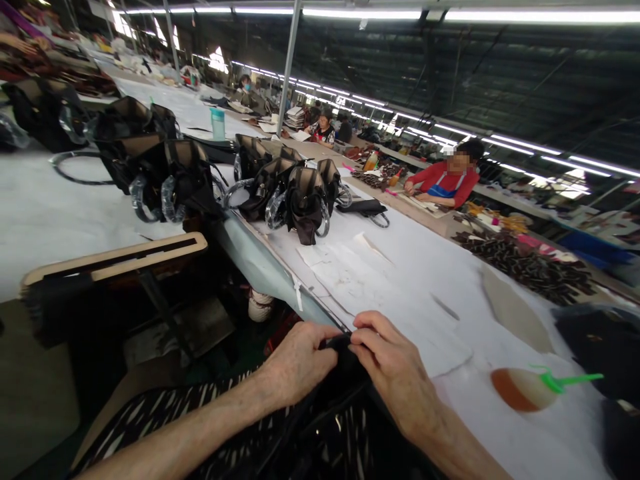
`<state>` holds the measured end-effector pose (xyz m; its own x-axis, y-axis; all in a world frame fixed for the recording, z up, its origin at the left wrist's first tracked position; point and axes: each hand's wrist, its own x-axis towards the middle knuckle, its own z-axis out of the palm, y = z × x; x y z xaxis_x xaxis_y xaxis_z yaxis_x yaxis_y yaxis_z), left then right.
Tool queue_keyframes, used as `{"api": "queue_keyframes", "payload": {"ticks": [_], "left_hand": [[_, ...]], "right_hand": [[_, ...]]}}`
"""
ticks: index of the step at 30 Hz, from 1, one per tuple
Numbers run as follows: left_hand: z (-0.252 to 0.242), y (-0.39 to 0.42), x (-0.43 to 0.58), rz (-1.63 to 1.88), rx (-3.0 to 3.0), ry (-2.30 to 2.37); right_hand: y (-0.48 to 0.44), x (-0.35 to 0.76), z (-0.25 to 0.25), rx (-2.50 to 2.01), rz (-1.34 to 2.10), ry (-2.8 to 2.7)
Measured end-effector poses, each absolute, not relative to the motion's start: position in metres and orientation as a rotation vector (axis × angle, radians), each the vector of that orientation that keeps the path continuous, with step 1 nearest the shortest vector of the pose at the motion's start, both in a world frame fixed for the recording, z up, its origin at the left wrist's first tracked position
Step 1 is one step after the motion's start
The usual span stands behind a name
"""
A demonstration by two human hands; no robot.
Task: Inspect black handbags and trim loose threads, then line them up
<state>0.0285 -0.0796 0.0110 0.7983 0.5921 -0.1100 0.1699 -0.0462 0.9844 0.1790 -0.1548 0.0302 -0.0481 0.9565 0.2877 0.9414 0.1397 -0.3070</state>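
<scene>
The left hand [300, 363] and right hand [397, 373] are nearly closed, thumbs and fingers pinching a black piece [341, 348] between them. It is over the lap [150, 410], by the near edge of the white tabletop [425, 240]. Pinching it from both sides likely makes its edge hold firm. The lower part is too dark to tell its full shape. Black bags [306, 200] stand bunched farther off, leaving room near the hands. A squeeze bottle [520, 389] is by the right arm, which could bump it.
</scene>
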Motion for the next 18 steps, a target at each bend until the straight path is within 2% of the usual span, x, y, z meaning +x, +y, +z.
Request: {"api": "queue_keyframes", "payload": {"ticks": [6,18], "left_hand": [[0.0079,-0.0785,0.029,0.384,1.58,0.618],[0.0066,-0.0781,0.0285,0.423,1.61,0.629]], "right_hand": [[-0.1534,0.179,0.0289,-1.756,-0.192,-2.041],[-0.1459,0.1807,0.0295,-1.742,-0.196,-2.131]]}}
